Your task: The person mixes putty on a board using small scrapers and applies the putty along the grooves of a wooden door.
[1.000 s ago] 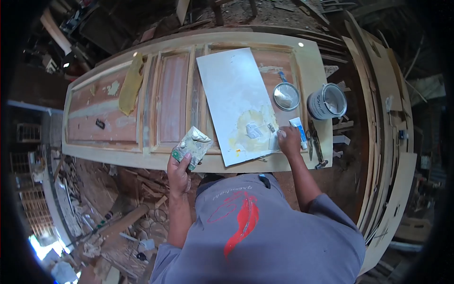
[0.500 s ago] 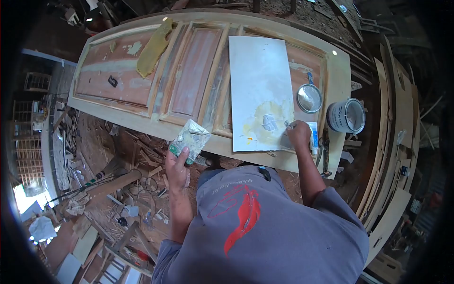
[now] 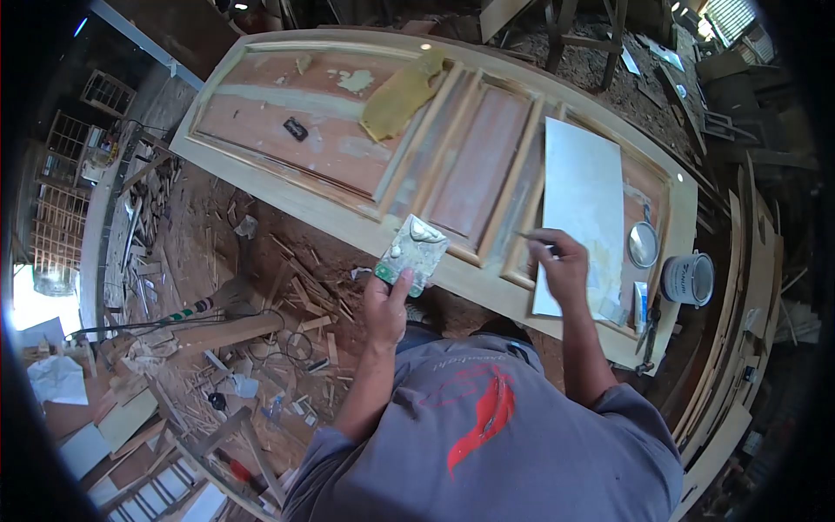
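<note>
My left hand (image 3: 389, 304) grips a flat, square putty-smeared plate with a green edge (image 3: 416, 252), thumb on top, just off the near edge of a wooden panel door (image 3: 348, 187). Whitish paste lies on the plate's upper face. My right hand (image 3: 561, 261) is closed, held above the door by the left edge of a white sheet (image 3: 581, 174). A small thin thing pokes out from its fingertips, too small to name. Dried yellowish paste stains the sheet's lower part.
On the door's right end are a round lid (image 3: 644, 244), a tin (image 3: 688, 278), a tube (image 3: 640, 304) and dark metal tools (image 3: 648, 339). Yellow sandpaper (image 3: 400, 96) and a black block (image 3: 296, 129) lie leftward. Wood scraps (image 3: 300, 278) litter the ground.
My right hand has lifted from the paste on the white sheet and moved left to the sheet's other edge. My left hand still holds the plate. The view has turned leftward.
</note>
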The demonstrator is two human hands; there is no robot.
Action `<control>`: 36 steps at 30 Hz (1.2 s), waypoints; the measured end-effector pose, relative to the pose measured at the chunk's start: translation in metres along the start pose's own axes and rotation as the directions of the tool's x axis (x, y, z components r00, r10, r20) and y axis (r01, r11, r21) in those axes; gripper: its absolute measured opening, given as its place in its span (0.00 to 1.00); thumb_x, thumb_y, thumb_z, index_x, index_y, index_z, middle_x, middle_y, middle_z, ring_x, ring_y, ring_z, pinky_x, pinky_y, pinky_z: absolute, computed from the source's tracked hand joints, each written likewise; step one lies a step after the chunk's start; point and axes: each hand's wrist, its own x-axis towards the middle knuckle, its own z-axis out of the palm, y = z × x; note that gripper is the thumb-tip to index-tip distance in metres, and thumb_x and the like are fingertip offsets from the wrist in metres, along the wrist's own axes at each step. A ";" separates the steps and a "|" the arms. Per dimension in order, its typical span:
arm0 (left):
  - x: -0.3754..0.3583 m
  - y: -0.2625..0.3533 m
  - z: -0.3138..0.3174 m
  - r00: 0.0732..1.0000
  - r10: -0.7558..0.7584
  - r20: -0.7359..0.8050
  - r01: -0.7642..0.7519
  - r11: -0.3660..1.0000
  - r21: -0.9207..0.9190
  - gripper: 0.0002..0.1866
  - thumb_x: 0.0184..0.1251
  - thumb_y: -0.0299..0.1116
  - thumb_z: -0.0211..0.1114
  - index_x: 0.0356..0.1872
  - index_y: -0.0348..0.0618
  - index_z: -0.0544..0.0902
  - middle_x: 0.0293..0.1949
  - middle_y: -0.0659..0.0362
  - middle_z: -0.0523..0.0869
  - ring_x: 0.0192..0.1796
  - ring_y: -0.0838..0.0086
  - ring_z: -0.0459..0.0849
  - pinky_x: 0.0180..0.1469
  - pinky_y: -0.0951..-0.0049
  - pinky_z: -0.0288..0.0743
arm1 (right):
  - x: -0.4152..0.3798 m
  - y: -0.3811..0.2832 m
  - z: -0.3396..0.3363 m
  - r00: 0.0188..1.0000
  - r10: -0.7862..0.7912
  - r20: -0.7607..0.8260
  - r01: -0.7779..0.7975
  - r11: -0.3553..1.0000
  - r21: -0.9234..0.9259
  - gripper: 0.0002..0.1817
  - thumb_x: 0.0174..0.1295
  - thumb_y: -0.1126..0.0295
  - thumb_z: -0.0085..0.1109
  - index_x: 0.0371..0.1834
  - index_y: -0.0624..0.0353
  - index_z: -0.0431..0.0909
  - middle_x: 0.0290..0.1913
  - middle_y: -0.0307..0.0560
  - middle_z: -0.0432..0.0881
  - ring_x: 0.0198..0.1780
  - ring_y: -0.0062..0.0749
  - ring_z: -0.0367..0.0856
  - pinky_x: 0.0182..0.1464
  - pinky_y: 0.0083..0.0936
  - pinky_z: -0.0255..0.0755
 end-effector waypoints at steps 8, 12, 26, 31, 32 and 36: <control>0.031 0.053 -0.111 0.982 0.188 0.016 -0.184 0.932 0.313 0.15 0.80 0.29 0.65 0.62 0.34 0.83 0.49 0.58 0.92 0.48 0.78 0.87 0.52 0.71 0.81 | -0.036 -0.142 0.221 0.967 -0.142 0.210 0.168 0.980 -0.110 0.09 0.64 0.73 0.74 0.47 0.60 0.93 0.40 0.44 0.94 0.34 0.19 0.84 0.36 0.20 0.74; 0.037 0.072 -0.155 0.961 0.277 -0.003 -0.250 0.875 0.415 0.17 0.78 0.27 0.66 0.64 0.34 0.82 0.44 0.54 0.92 0.44 0.77 0.88 0.47 0.70 0.81 | -0.038 -0.166 0.293 0.948 -0.167 0.270 0.209 0.968 -0.136 0.11 0.64 0.72 0.73 0.48 0.63 0.92 0.37 0.46 0.94 0.34 0.19 0.87 0.35 0.23 0.77; 0.103 0.083 -0.248 0.933 0.330 -0.145 -0.209 0.824 0.527 0.17 0.77 0.25 0.65 0.63 0.34 0.84 0.38 0.56 0.92 0.37 0.79 0.86 0.37 0.72 0.81 | 0.019 -0.170 0.411 0.854 -0.009 0.521 -0.165 0.943 0.287 0.10 0.69 0.78 0.69 0.52 0.68 0.89 0.43 0.43 0.92 0.42 0.19 0.87 0.48 0.20 0.81; 0.166 0.101 -0.297 0.968 0.013 -0.251 0.017 0.993 0.116 0.12 0.79 0.25 0.63 0.55 0.30 0.86 0.46 0.55 0.91 0.37 0.76 0.88 0.37 0.72 0.86 | 0.086 -0.132 0.408 0.951 0.002 0.308 -0.132 0.907 0.400 0.11 0.69 0.78 0.71 0.53 0.67 0.88 0.45 0.40 0.92 0.45 0.18 0.87 0.49 0.17 0.81; 0.179 0.107 -0.307 0.960 0.000 -0.278 0.034 0.993 0.116 0.11 0.79 0.25 0.63 0.55 0.30 0.86 0.45 0.55 0.91 0.38 0.75 0.88 0.37 0.71 0.87 | 0.101 -0.116 0.406 0.963 0.048 0.267 -0.140 0.931 0.338 0.11 0.69 0.79 0.71 0.54 0.67 0.88 0.45 0.40 0.92 0.45 0.18 0.87 0.49 0.17 0.81; 0.227 0.129 -0.343 0.953 -0.030 -0.301 0.065 0.992 0.109 0.12 0.79 0.25 0.62 0.57 0.31 0.84 0.45 0.55 0.91 0.38 0.73 0.89 0.36 0.70 0.88 | 0.129 -0.058 0.396 0.974 0.206 0.098 -0.214 0.974 0.077 0.11 0.69 0.77 0.70 0.53 0.65 0.89 0.40 0.40 0.92 0.41 0.18 0.87 0.46 0.19 0.80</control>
